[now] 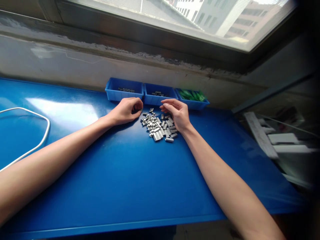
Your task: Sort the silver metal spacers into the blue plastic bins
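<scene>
My left hand [128, 111] is at the left edge of a pile of small metal parts, thumb and forefinger pinched together. A tiny piece seems to show at the fingertips, too small to make out. My right hand [178, 113] hovers at the pile's right side, fingers loosely bent and a little apart, with nothing visible in them. Short metal screws [150, 122] make up the pile's left part. Grey hexagonal standoffs [169, 140] lie on the right and near side, some partly hidden behind my right hand.
Three blue bins stand along the wall: the left bin [120, 96] and the middle bin [156, 100] hold small metal parts, the right bin [192, 106] green pieces. A white cable [47, 128] curves over the blue table [140, 186]. White bars [282, 138] are beyond its right edge.
</scene>
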The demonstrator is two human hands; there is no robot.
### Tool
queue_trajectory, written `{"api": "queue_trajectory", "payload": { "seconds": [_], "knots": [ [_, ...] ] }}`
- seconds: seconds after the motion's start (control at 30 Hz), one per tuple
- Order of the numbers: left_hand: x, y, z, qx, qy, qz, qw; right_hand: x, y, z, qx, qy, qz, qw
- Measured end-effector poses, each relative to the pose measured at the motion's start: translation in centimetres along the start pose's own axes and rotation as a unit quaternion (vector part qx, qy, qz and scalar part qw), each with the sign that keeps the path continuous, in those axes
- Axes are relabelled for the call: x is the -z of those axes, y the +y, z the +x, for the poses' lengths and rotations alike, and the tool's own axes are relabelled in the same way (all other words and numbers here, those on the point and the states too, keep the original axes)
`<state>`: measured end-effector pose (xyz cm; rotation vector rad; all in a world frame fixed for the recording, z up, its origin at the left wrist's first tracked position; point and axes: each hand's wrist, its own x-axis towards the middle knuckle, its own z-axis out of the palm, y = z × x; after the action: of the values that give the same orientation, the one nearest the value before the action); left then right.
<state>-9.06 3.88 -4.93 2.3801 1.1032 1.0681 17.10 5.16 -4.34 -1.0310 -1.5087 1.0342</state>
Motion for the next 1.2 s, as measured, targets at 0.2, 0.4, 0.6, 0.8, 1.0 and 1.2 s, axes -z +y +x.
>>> {"api": "queue_trajectory", "payload": {
  "seconds": [0.2,0.4,0.6,0.8,1.0,1.2],
  "knots": [
    [-0.1,-0.3,0.1,-0.003,0.003,0.025,1.0,0.0,0.2,0.1,0.003,-0.004,-0.008,1.0],
    [0.3,0.5,0.1,0.079,0.059,-0.111,0.989,-0.2,0.1,0.1,0.032,0.016,-0.106,0.994],
    [0.5,-0.6,0.6,0.129,0.173,-0.215,0.953,-0.5,-0.4,-0.3,0.045,0.03,-0.216,0.975],
    [0.3,-1.5,0.8,0.116,0.194,-0.284,0.932,-0.8,-0.7,-0.6,0.056,-0.019,-0.275,0.96],
    [0.5,0.2,0.2,0.097,0.119,-0.247,0.957,-0.7,-0.5,-0.4,0.059,-0.034,-0.293,0.954],
    [0.2,1.2,0.1,0.074,0.082,-0.171,0.979,-0.8,-0.5,-0.4,0.061,-0.04,-0.306,0.949]
  ]
}}
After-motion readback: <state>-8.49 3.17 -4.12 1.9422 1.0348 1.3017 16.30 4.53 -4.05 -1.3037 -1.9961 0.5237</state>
